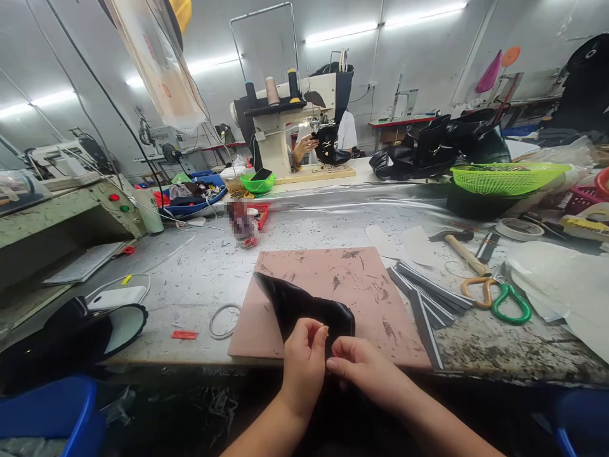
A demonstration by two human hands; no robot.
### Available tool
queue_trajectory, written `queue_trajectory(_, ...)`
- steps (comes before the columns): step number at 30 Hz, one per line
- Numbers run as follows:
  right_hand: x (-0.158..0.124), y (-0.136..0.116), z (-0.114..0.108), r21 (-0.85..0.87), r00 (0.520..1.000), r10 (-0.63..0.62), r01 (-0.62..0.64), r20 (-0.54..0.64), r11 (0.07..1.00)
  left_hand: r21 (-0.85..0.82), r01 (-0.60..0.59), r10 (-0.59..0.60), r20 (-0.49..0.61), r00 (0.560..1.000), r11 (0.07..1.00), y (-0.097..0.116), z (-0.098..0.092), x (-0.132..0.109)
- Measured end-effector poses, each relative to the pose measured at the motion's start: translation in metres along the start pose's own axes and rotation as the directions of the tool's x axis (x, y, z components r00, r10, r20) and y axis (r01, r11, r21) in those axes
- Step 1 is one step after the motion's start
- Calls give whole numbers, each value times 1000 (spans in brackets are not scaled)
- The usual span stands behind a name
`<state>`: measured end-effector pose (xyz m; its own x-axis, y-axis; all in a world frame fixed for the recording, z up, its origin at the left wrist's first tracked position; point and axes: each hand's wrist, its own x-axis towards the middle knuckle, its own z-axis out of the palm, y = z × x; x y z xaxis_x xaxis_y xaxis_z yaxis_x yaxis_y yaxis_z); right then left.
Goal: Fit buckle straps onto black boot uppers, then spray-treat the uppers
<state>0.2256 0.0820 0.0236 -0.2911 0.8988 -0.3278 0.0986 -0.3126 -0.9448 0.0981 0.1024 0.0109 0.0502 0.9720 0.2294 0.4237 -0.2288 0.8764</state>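
A glossy black leather shoe upper (304,306) lies over the front part of a pinkish work board (323,270), its pointed end toward the back left. At its near edge my left hand (303,358) is closed, thumb and forefinger pinched together against the leather. Just to the right, my right hand (359,365) is also closed in a pinch, fingertips almost meeting the left ones. Whatever sits between the right fingertips is too small or hidden to make out. The lower part of the upper blends into the dark area below the table edge.
Grey strips (425,295), scissors (511,304) and a hammer (464,252) lie to the right. A tape ring (225,322) and a black boot (57,336) are left. Behind, a person's hand (304,149) holds a boot at a sewing machine (276,127). A green basket (507,179) stands back right.
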Motion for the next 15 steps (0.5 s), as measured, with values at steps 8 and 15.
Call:
queue_trajectory(8, -2, 5, -10, -145, 995, -72, 62, -70, 987, -133, 238, -221, 130, 966, 962, 2, -4, 7)
queue_trajectory(15, -2, 1, -14, -245, 1000, -3, 9, 23, 970, -262, 319, -293, 134, 947, 911, 4, 0, 7)
